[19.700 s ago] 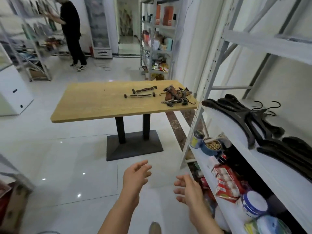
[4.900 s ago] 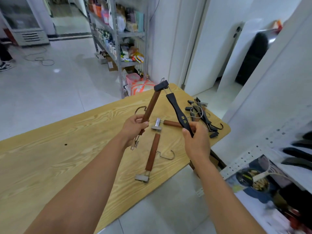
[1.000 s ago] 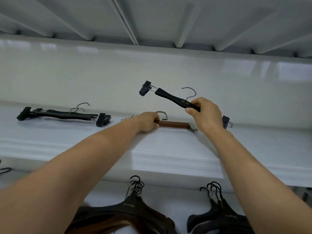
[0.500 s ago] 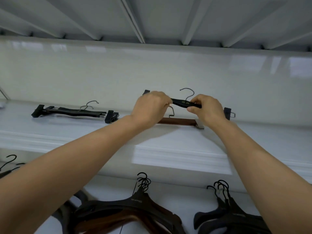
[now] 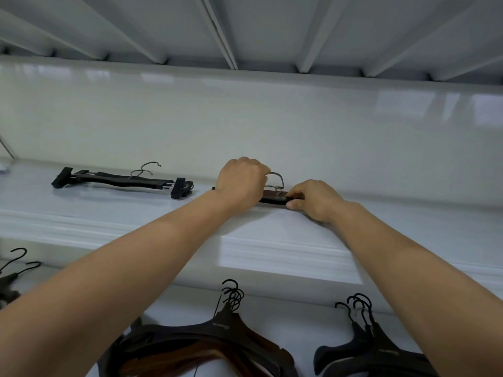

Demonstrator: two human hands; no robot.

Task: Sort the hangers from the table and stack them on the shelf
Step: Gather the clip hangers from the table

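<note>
White shelving fills the view: a white shelf (image 5: pixel 136 221), a pale glossy wall behind it, and the ribbed underside of a higher deck (image 5: pixel 217 31) above.

Both hands rest on the shelf surface, near each other. The left hand (image 5: pixel 241 183) is seen from the back, fingers curled down over the left part of a dark hanger bar (image 5: pixel 275 198). Its fingertips are hidden, so the exact contact cannot be told. The right hand (image 5: pixel 317 198) pinches the bar's right part between thumb (image 5: pixel 292 204) and curled fingers.

The bar lies flat on the shelf, spanning the gap between the two sets of fingers. Two wire hooks (image 5: pixel 278 177) rise just beside the left knuckles.

Well left of the left fingers, a stack of black clip hangers (image 5: pixel 117 180) lies on the same shelf. Below both wrists, on a lower shelf (image 5: pixel 285 317), black coat hangers (image 5: pixel 226 329) lie in piles, their hooks pointing up toward the fingers.
</note>
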